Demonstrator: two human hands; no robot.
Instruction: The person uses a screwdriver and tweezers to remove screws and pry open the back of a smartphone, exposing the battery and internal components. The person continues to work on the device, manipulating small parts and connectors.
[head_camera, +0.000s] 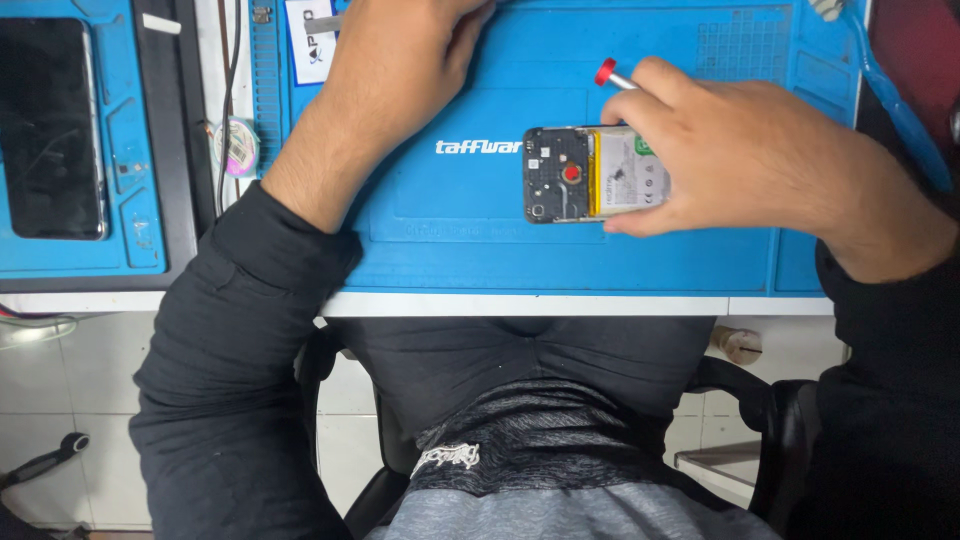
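The opened grey smartphone with exposed battery (590, 175) lies on the blue silicone repair mat (470, 240) on the bench, steadied by the right hand (745, 160), whose grip is also closed on a red-capped screwdriver (612, 76). The left hand (395, 70) reaches away; its grip cannot be told. The phone is best kept flat.

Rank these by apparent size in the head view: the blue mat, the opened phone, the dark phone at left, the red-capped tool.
1. blue mat
2. dark phone
3. opened phone, partly hidden by the right hand
4. red-capped tool, mostly hidden, so unsure
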